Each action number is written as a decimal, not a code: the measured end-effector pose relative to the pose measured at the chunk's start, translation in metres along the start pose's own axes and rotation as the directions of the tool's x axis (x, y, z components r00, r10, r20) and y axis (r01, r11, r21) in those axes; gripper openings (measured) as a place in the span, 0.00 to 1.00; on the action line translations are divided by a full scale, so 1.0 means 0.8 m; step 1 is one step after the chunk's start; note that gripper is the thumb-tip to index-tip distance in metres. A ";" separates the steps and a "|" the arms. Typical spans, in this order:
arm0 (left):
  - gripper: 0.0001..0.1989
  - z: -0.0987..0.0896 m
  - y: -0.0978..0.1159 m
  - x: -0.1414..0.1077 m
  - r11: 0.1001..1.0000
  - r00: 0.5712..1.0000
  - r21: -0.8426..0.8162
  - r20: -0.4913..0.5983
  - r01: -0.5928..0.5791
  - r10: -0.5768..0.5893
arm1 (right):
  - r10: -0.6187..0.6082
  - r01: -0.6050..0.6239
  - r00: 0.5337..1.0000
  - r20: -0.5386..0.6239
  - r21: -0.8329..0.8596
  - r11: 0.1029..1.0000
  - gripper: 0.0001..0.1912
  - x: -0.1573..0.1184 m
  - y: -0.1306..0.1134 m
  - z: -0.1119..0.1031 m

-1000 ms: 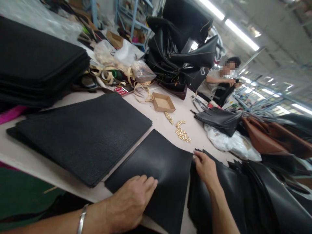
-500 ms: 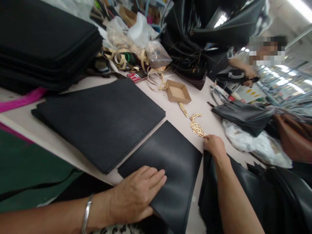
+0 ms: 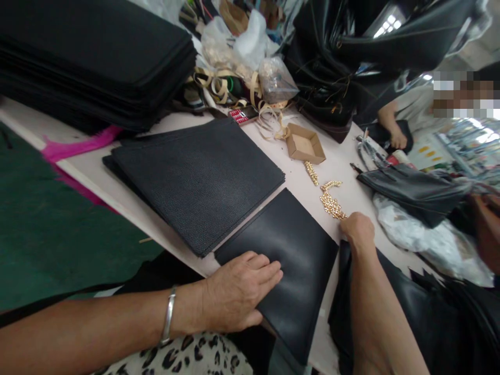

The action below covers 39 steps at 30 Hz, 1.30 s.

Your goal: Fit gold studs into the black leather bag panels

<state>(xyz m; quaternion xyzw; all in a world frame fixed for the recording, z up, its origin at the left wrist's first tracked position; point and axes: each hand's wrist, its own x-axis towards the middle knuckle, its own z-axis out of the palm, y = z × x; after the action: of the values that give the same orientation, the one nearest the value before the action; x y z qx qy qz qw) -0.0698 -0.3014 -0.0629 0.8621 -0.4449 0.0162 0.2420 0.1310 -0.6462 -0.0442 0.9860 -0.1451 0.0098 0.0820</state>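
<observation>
The left hand (image 3: 242,292) lies open on a black sheet (image 3: 304,260); the right hand (image 3: 358,229) curls, grasp unclear, by gold pieces (image 3: 331,204) at one o'clock.

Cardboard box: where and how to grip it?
Pinch the box by its right wall, probably from above right: the open top should let fingers straddle it, and bare tabletop lies beside. Gold pieces crowd the near side, cream tape the left.
</observation>
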 end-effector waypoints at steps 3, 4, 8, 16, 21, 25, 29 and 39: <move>0.33 0.000 0.001 0.000 1.000 1.000 -0.012 -0.021 0.003 -0.003 | 0.015 -0.015 1.000 0.008 0.038 0.999 0.15 -0.015 0.001 -0.015; 0.33 0.001 0.001 0.001 1.000 1.000 -0.017 -0.027 0.014 -0.015 | -0.005 0.004 1.000 0.006 0.064 0.998 0.15 -0.024 -0.001 -0.021; 0.31 0.001 0.001 0.001 1.000 0.999 -0.022 -0.040 0.015 -0.016 | -0.117 0.117 0.993 -0.011 0.205 0.972 0.19 -0.087 -0.022 -0.042; 0.23 0.002 -0.001 -0.006 0.997 0.993 0.047 -0.101 -0.060 0.064 | -0.431 0.096 0.873 0.227 0.787 0.609 0.18 -0.258 -0.076 -0.040; 0.19 0.005 -0.002 -0.008 0.993 0.989 0.082 -0.115 -0.089 0.098 | -0.470 0.192 0.849 0.241 0.689 0.699 0.14 -0.281 -0.092 -0.048; 0.19 0.005 -0.004 -0.008 0.989 0.988 0.104 -0.102 -0.102 0.113 | -0.475 0.221 0.846 0.244 0.650 0.727 0.13 -0.275 -0.099 -0.053; 0.17 0.003 -0.004 -0.009 0.990 0.988 0.088 -0.099 -0.106 0.115 | -0.465 0.221 0.842 0.274 0.611 0.760 0.13 -0.270 -0.103 -0.058; 0.18 0.005 -0.006 -0.008 0.993 0.989 0.044 -0.090 -0.111 0.115 | -0.477 0.152 0.769 0.427 0.602 0.784 0.13 -0.251 -0.108 -0.066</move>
<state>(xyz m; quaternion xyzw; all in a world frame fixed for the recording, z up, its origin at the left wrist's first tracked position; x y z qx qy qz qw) -0.0705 -0.2960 -0.0701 0.8384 -0.4809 0.0782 0.2442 -0.0360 -0.4992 -0.0146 0.9368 0.0211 -0.2527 -0.2411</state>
